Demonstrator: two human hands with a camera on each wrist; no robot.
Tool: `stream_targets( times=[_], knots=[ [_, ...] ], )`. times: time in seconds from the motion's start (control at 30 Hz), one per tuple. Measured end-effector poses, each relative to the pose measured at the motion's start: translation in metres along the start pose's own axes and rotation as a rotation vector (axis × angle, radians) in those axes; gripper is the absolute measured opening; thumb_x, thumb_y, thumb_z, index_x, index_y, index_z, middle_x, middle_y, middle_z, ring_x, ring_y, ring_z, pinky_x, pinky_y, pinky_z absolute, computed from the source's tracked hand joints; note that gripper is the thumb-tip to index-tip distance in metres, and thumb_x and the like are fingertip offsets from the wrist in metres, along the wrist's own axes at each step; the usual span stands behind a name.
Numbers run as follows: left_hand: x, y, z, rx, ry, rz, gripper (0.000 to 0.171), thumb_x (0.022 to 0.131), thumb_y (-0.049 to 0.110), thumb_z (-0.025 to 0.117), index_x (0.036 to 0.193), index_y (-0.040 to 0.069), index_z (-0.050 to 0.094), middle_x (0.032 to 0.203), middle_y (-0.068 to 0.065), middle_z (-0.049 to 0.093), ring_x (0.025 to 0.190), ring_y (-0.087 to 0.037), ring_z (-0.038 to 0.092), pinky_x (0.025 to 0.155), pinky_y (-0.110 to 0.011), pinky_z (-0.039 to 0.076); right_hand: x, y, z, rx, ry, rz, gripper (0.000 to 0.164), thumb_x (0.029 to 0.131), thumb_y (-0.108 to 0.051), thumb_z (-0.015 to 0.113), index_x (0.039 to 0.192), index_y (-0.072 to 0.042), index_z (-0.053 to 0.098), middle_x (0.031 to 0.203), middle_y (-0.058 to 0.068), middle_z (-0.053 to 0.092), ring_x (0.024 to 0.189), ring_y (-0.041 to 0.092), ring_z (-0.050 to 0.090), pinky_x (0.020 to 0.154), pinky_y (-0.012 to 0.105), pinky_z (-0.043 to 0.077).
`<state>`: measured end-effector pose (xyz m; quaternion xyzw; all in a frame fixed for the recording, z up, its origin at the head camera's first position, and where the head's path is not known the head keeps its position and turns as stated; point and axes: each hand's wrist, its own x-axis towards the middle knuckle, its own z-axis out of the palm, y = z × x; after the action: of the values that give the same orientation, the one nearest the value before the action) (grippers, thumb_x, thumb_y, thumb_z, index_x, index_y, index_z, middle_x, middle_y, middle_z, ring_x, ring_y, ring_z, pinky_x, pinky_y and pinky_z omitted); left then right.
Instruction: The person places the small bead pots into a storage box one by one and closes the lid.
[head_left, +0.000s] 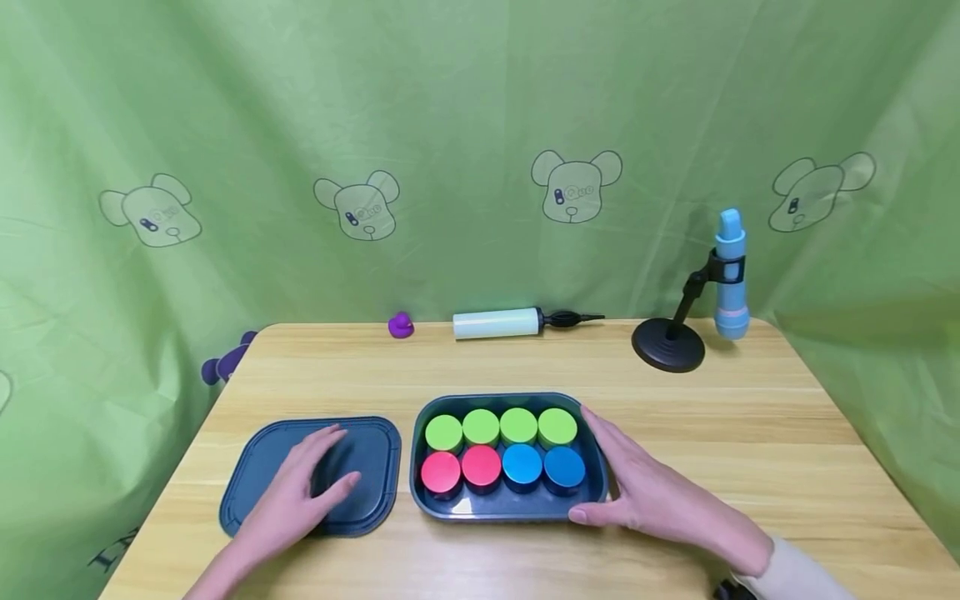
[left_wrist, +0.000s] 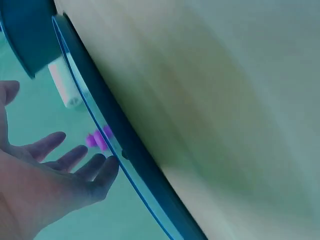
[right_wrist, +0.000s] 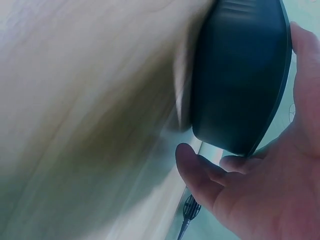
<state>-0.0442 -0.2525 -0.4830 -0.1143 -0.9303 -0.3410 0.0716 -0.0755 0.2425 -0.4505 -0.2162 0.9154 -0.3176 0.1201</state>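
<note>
A dark blue rounded rectangular box (head_left: 512,510) stands uncovered on the table. Inside sit two rows of round-topped containers: green tops (head_left: 481,427) at the back, red tops (head_left: 441,473) and blue tops (head_left: 564,468) in front. My right hand (head_left: 645,492) grips the box's right end, thumb at the near corner and fingers at the far one. The right wrist view shows that hand (right_wrist: 270,185) against the box's end wall (right_wrist: 240,75). To the left lies a flat dark blue lid (head_left: 367,467). Over it my left hand (head_left: 296,492) is spread, holding nothing.
Along the table's back edge are a purple rubber duck (head_left: 401,325), a white hand pump (head_left: 497,323) with a black nozzle, and a blue microphone (head_left: 731,283) on a black stand (head_left: 669,344). A green curtain (head_left: 465,167) hangs behind the wooden table (head_left: 750,442).
</note>
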Motion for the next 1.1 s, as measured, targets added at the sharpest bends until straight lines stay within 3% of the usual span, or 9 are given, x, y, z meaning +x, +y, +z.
stream_targets(
  times=[0.13, 0.27, 0.53, 0.7, 0.83, 1.0, 1.1],
  knots=[
    [-0.010, -0.012, -0.010, 0.011, 0.064, -0.008, 0.061, 0.102, 0.035, 0.080, 0.152, 0.005, 0.062, 0.159, -0.023, 0.051, 0.150, -0.048, 0.037, 0.114, -0.076, 0.033, -0.001, 0.000, 0.000, 0.004, -0.005, 0.008, 0.128, 0.088, -0.071, 0.082, 0.177, -0.014, 0.009, 0.178, 0.022, 0.020, 0.157, 0.050, 0.032, 0.111, 0.071, 0.044],
    [-0.018, -0.017, -0.024, 0.025, 0.063, -0.072, 0.058, 0.102, 0.031, 0.080, 0.147, 0.000, 0.063, 0.156, -0.027, 0.050, 0.148, -0.053, 0.035, 0.110, -0.079, 0.032, -0.002, -0.001, -0.002, 0.002, -0.004, 0.010, 0.128, 0.088, -0.071, 0.082, 0.177, -0.014, 0.009, 0.177, 0.022, 0.020, 0.156, 0.050, 0.033, 0.110, 0.071, 0.045],
    [-0.032, -0.037, -0.042, 0.077, 0.137, -0.161, 0.042, 0.102, 0.023, 0.080, 0.133, -0.003, 0.071, 0.141, -0.025, 0.061, 0.129, -0.048, 0.045, 0.098, -0.065, 0.041, -0.001, 0.001, -0.001, 0.007, -0.001, 0.005, 0.128, 0.088, -0.071, 0.082, 0.177, -0.014, 0.010, 0.177, 0.022, 0.021, 0.156, 0.049, 0.033, 0.111, 0.071, 0.045],
    [-0.035, -0.047, -0.054, 0.108, 0.145, -0.241, 0.043, 0.102, 0.023, 0.078, 0.130, -0.010, 0.071, 0.139, -0.033, 0.054, 0.129, -0.055, 0.039, 0.098, -0.067, 0.039, 0.001, 0.001, 0.001, 0.011, -0.001, 0.001, 0.128, 0.088, -0.071, 0.082, 0.177, -0.015, 0.010, 0.177, 0.021, 0.022, 0.157, 0.048, 0.033, 0.111, 0.070, 0.044],
    [-0.039, -0.056, -0.060, 0.135, 0.153, -0.251, 0.041, 0.102, 0.017, 0.076, 0.127, -0.015, 0.070, 0.136, -0.036, 0.051, 0.128, -0.057, 0.038, 0.098, -0.067, 0.037, 0.001, 0.001, 0.003, 0.018, -0.006, 0.006, 0.128, 0.088, -0.070, 0.082, 0.177, -0.015, 0.010, 0.177, 0.020, 0.022, 0.157, 0.048, 0.033, 0.112, 0.070, 0.044],
    [-0.041, -0.067, -0.062, 0.193, 0.168, -0.223, 0.033, 0.098, 0.004, 0.075, 0.125, -0.014, 0.071, 0.120, -0.030, 0.057, 0.104, -0.042, 0.050, 0.085, -0.051, 0.041, -0.001, 0.001, 0.003, 0.010, -0.011, 0.023, 0.128, 0.088, -0.071, 0.082, 0.177, -0.016, 0.009, 0.177, 0.021, 0.023, 0.157, 0.048, 0.033, 0.112, 0.069, 0.044],
    [-0.038, -0.074, -0.063, 0.211, 0.173, -0.198, 0.031, 0.095, -0.003, 0.074, 0.124, -0.014, 0.072, 0.102, -0.019, 0.057, 0.088, -0.028, 0.050, 0.074, -0.039, 0.041, -0.002, 0.001, 0.001, 0.002, -0.007, 0.029, 0.128, 0.088, -0.072, 0.082, 0.177, -0.016, 0.009, 0.177, 0.022, 0.023, 0.157, 0.048, 0.033, 0.112, 0.069, 0.045]
  ],
)
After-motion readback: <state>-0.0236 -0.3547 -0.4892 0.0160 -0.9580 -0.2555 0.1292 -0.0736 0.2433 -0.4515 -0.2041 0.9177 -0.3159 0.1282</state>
